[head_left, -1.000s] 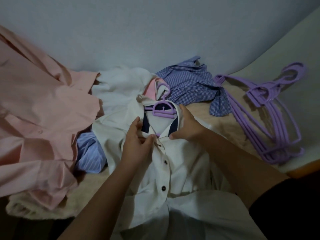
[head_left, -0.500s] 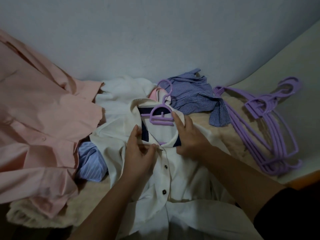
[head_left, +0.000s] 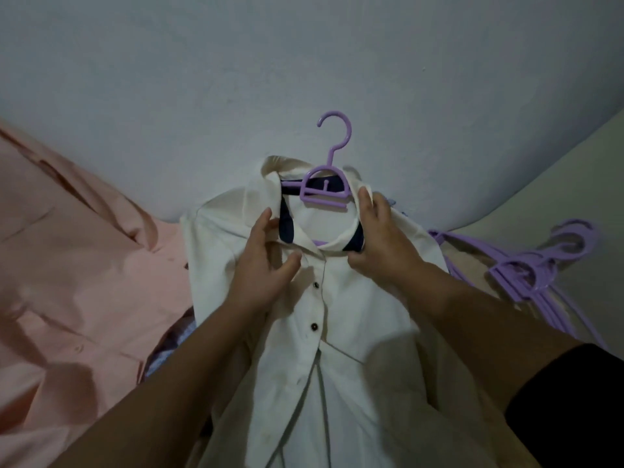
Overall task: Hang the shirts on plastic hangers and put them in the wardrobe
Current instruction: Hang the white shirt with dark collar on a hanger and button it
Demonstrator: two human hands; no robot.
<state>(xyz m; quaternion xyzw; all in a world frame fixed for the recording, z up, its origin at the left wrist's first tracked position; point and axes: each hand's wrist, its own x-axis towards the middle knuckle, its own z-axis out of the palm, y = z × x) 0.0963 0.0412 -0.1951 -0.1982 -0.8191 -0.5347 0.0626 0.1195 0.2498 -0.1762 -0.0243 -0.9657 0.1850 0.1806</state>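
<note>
Left hand (head_left: 261,265): gripping the white shirt (head_left: 337,332) just under the collar on its own side, thumb crossing toward the placket, fingers curled into the cloth. Right hand (head_left: 378,238): pinching the other collar side, fingertips up at the collar edge, thumb pressing beneath. Both hands are closing on fabric, neither on plastic.

Purple hanger (head_left: 326,189) is sitting inside the collar, neck and hook standing clear above it against the pale wall (head_left: 304,62). The top buttons below the collar are looking fastened; lower front is falling open.

Change from a second ago: the shirt was lying flat on the pile with the hook low among the other garments; now it is rising off the bed, collar end lifted and hook pointing up. The view is tilting upward with it. Judgement: hanging step is nearly done for this shirt, and carrying to the wardrobe is coming next; no wardrobe is showing.

Outward: pink shirt (head_left: 84,282) is spreading across the left, a bluish striped garment (head_left: 175,339) peeking from beneath. Spare purple hangers (head_left: 526,268) are lying in a stack to the right, well apart from the hands.
</note>
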